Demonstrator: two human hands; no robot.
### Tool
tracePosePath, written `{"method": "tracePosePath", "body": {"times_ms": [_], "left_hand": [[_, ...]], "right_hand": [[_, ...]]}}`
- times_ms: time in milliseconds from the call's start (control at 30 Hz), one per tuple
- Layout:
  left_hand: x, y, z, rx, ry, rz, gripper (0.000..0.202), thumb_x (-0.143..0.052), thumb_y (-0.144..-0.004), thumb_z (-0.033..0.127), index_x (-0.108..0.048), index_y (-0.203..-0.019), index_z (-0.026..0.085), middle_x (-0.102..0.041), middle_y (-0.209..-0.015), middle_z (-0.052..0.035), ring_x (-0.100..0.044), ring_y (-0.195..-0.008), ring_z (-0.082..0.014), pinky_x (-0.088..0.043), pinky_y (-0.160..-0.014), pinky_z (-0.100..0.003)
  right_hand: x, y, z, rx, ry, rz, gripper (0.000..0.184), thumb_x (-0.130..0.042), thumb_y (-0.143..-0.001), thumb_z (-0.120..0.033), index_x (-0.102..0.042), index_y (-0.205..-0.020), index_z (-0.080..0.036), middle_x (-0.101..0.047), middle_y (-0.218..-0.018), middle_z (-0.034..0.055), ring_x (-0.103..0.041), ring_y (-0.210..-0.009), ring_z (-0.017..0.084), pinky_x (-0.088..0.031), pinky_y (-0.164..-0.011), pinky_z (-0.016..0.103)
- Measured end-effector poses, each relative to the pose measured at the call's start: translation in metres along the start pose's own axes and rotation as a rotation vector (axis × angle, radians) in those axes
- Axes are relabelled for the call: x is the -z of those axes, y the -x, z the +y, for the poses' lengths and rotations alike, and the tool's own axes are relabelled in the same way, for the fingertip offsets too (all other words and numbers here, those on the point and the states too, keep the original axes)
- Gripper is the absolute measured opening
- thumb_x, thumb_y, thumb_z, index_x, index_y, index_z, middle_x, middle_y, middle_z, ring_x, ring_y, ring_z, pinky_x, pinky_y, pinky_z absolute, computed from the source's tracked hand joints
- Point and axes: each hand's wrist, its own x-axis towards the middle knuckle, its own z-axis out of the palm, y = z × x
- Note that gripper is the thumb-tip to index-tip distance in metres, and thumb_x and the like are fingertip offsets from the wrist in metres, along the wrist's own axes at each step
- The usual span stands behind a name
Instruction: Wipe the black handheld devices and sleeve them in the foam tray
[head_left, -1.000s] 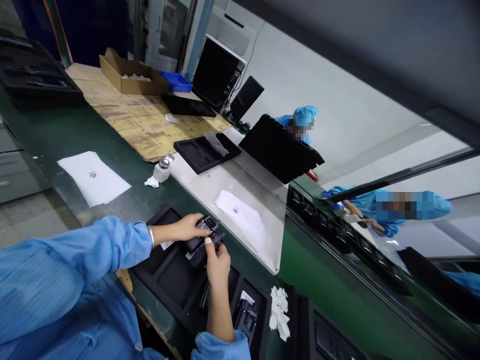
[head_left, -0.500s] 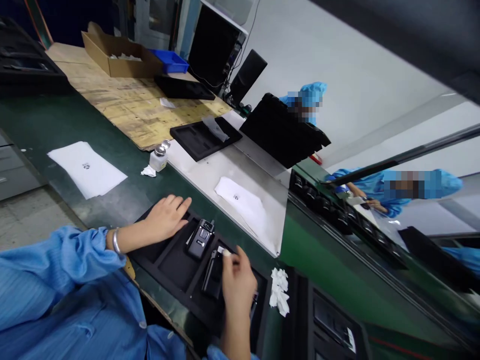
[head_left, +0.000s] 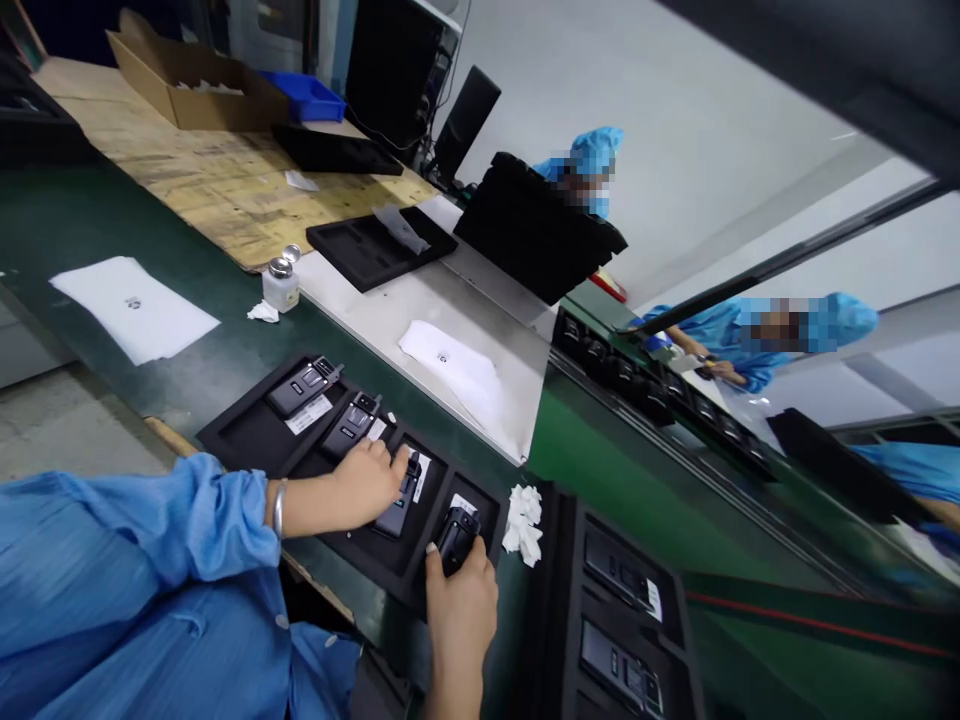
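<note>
A black foam tray (head_left: 244, 432) with several pockets lies on the green belt in front of me. Small black devices sit in its pockets; two (head_left: 304, 384) (head_left: 351, 416) lie uncovered at the far left. My left hand (head_left: 367, 480) rests on the third device (head_left: 397, 505), fingers curled over its near end. My right hand (head_left: 459, 590) grips the fourth device (head_left: 456, 533) in the rightmost pocket, fingers closed round it.
A wad of white wipes (head_left: 523, 518) lies right of the tray, then another tray (head_left: 562, 640) with devices. A small solvent bottle (head_left: 281, 283), white sheets (head_left: 131, 305) and a metal plate (head_left: 420, 320) lie beyond. Two people in blue work across the belt.
The view shifted left, so the whole tray now shows. My left hand moved from the tray's left end onto the third device. My right hand took hold of the fourth device.
</note>
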Motion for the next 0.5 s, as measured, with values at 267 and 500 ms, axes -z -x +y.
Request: {"method": "tracePosePath", "body": {"times_ms": [267, 500], "left_hand": [[-0.016, 0.006, 0.057, 0.133, -0.019, -0.002, 0.097, -0.073, -0.08, 0.056, -0.036, -0.15, 0.0, -0.052, -0.129, -0.0364, -0.056, -0.11, -0.0415, -0.05, -0.08, -0.046], [-0.018, -0.006, 0.067, 0.168, 0.204, -0.056, 0.099, -0.073, -0.074, 0.019, -0.02, -0.157, 0.007, -0.059, -0.115, -0.0333, -0.059, -0.106, -0.0439, -0.05, -0.08, -0.049]], "right_hand": [[-0.002, -0.008, 0.007, 0.083, 0.065, -0.007, 0.083, -0.045, -0.081, -0.056, -0.045, -0.144, -0.002, -0.058, -0.116, 0.0304, -0.055, -0.095, 0.046, -0.045, -0.071, 0.055], [0.005, -0.014, 0.012, 0.012, -0.115, -0.05, 0.086, -0.051, -0.075, -0.059, -0.047, -0.144, -0.008, -0.056, -0.126, 0.0281, -0.056, -0.107, 0.046, -0.046, -0.083, 0.06]]}}
